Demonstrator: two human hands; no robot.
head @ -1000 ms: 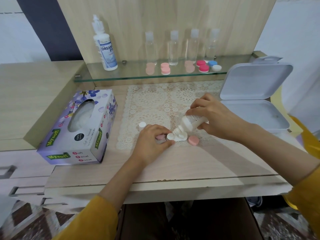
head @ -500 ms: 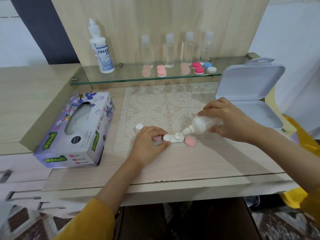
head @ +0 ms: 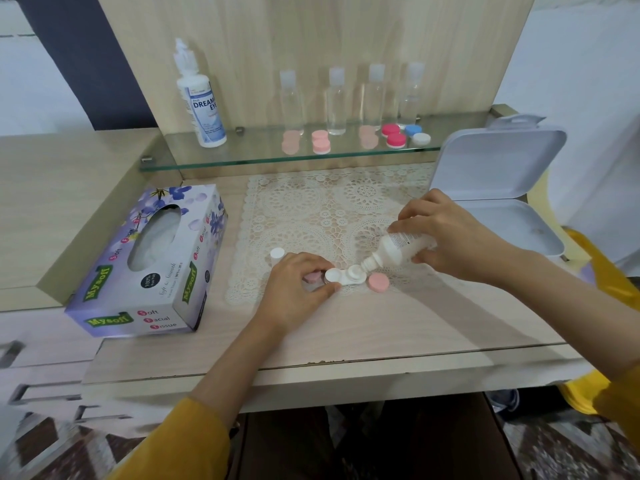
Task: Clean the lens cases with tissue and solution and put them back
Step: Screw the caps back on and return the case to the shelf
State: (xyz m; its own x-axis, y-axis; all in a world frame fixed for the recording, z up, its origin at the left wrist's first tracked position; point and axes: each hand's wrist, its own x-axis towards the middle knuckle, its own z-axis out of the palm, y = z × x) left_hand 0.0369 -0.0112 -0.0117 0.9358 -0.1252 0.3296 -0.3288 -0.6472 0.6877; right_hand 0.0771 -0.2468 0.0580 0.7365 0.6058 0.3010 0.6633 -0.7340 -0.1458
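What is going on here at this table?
A person is cleaning a white lens case on the lace mat. The right hand grips a small white bottle, tilted with its nozzle over one open well. The left hand pinches the case's other end. A pink cap lies beside the case. The tissue box stands at the left, untouched; other cases wait on the glass shelf.

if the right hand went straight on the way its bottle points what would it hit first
The right hand tips its small white plastic bottle down-left, so it would likely meet the nearer open well of the white two-well lens case first; the gap is unclear.
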